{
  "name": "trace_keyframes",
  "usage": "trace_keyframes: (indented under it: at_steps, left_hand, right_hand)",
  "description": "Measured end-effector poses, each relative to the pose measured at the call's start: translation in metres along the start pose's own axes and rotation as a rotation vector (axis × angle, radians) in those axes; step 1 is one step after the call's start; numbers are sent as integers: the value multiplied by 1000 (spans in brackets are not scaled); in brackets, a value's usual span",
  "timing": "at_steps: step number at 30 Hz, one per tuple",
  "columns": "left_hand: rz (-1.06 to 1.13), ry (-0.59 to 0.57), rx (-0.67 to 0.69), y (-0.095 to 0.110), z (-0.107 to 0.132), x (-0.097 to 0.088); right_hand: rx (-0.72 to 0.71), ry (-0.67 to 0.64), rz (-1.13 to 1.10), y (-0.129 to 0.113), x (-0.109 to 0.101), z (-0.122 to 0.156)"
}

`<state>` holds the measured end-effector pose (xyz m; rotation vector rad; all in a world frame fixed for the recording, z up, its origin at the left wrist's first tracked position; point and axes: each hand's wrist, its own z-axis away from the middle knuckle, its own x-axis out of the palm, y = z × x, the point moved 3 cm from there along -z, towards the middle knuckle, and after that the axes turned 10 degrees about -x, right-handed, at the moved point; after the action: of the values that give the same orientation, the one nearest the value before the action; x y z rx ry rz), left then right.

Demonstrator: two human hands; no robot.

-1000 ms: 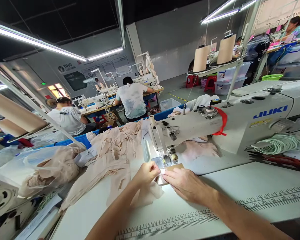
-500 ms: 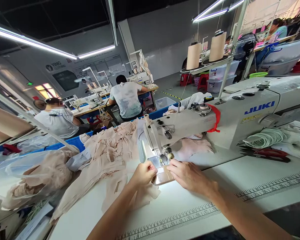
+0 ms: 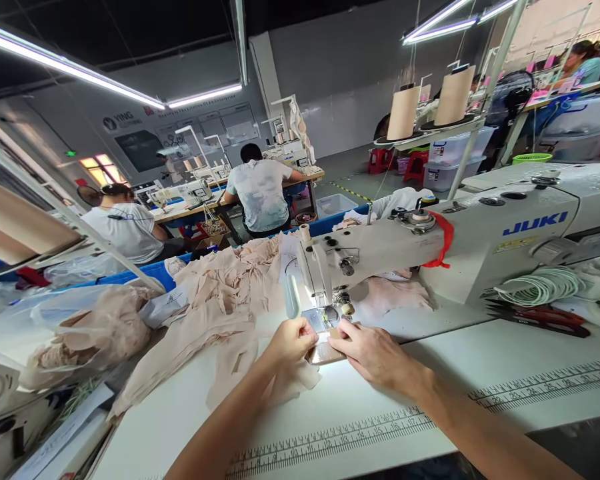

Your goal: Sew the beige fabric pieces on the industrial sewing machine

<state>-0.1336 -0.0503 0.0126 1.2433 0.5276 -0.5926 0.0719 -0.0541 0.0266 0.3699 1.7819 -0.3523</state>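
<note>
Under the lit head of a white sewing machine, both my hands work close together at the needle plate. My left hand is closed, thumb and forefinger pinched at a small white piece, perhaps cloth or a label. On the other side, my right hand is closed too, its fingertips at the same piece's right edge. The fingers partly hide the piece. Thin beige fabric pieces are heaped left of the machine, some lying beneath my left forearm.
A printed ruler runs along the table's front. Red-handled scissors and a coil of pale cord lie right. A plastic bag of beige fabric sits left. Thread cones stand behind; two people sit at machines further back.
The view has shifted slightly, so the surroundings sit further right. My right fingertips have moved left, closer to my left hand and over the small white piece.
</note>
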Motion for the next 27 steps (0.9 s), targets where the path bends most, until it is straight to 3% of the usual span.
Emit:
trace_keyframes:
  at_steps: [2,5,8,10,16,23,27]
  left_hand:
    - [-154,93,51,6,6,-4]
    - [-420,259,327,19,24,-3]
    - [-541,305,634,25,46,10]
    - [-548,333,734,22,56,19]
    - [-625,420,786,10,62,36]
    - [-674,461,713,10,40,36]
    - [-669,493,734,11,31,36]
  right_hand:
    - [-19,-7,41,-2,2,-1]
    - [-56,4,79,-3,5,-2]
    - [-67,13,93,-2,8,-2]
    - [-66,20,93,-2,9,-1]
    - [-58,75,47,2,8,0]
    - [117,138,38,24,3,2]
    - [102,140,37,28,3,3]
